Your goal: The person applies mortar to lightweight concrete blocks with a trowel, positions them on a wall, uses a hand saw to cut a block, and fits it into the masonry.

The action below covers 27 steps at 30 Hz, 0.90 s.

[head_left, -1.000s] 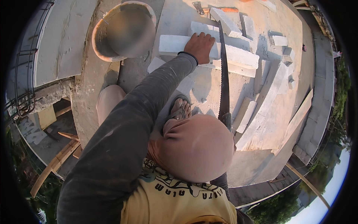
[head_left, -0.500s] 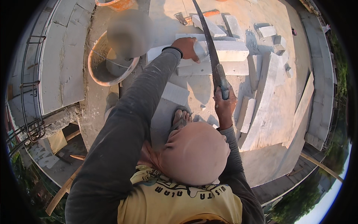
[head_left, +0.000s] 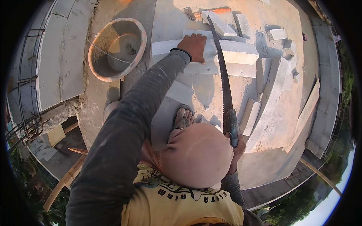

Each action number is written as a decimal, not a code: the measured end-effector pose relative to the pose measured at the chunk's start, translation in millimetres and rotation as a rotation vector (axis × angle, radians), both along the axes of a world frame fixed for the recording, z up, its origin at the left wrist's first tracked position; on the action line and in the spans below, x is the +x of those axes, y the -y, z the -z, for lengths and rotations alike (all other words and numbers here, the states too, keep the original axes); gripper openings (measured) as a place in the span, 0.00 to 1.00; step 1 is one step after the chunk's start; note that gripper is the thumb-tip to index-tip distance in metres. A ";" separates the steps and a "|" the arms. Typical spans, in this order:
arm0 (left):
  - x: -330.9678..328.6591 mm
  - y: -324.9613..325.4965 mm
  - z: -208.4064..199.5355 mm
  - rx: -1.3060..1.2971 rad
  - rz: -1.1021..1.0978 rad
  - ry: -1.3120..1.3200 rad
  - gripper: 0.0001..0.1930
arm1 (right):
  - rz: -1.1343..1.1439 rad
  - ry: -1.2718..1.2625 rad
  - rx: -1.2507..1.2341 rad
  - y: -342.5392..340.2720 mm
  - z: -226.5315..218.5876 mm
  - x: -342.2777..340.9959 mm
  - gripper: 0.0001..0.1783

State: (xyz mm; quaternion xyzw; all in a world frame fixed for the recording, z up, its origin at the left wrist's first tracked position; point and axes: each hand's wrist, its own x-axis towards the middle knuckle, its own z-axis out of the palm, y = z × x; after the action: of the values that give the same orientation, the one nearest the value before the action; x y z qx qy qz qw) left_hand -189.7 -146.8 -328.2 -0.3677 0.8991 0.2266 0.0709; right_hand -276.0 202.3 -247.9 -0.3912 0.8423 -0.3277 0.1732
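Note:
With its fingers curled over the top, my left hand [head_left: 194, 47] grips a long white lightweight concrete block [head_left: 162, 49]. My right hand [head_left: 236, 150], close to my body, is closed around the handle of a handsaw [head_left: 223, 75]. The long toothed blade crosses the block just right of my left hand, its tip pointing away from me. Under the block being cut lies another pale block [head_left: 237, 69], partly hidden. I cannot tell how deep the blade sits.
At the left stands an orange-rimmed bucket [head_left: 142, 47] with grey mortar inside. A hatchet [head_left: 189, 13] lies beyond the blocks. Several cut pieces [head_left: 277, 34] and a long pale slab [head_left: 269, 101] lie to the right. My foot [head_left: 183, 117] is near the blocks. Bent rebar [head_left: 28, 80] stands far left.
My right hand has pulled the handsaw back toward my body, so its tip is now nearer the block. My left hand stays on the block, its fingers now more on top.

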 end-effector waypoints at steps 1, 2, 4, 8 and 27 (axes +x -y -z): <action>2.1 -3.6 2.9 -0.013 0.001 -0.005 0.51 | 0.040 0.048 0.036 3.8 0.0 0.7 0.23; 2.5 -2.5 2.6 -0.040 0.002 -0.020 0.50 | 0.078 0.118 0.068 29.2 13.7 -6.1 0.22; -6.1 -4.6 6.9 -0.046 0.018 -0.051 0.49 | 0.027 0.039 0.139 96.3 32.7 -21.4 0.21; 2.3 0.3 11.6 -0.043 0.036 -0.026 0.46 | -0.024 0.012 -0.001 111.2 35.0 -14.1 0.18; 2.9 -47.8 37.9 -0.419 -0.018 -0.147 0.38 | -0.063 0.061 -0.064 58.5 57.7 -18.8 0.18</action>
State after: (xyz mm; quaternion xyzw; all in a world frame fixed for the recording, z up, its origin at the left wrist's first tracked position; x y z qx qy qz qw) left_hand -186.8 -99.0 -366.1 -0.3649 0.9260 0.0615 -0.0748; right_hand -294.8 143.8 -305.7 -0.4129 0.8130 -0.3606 0.1963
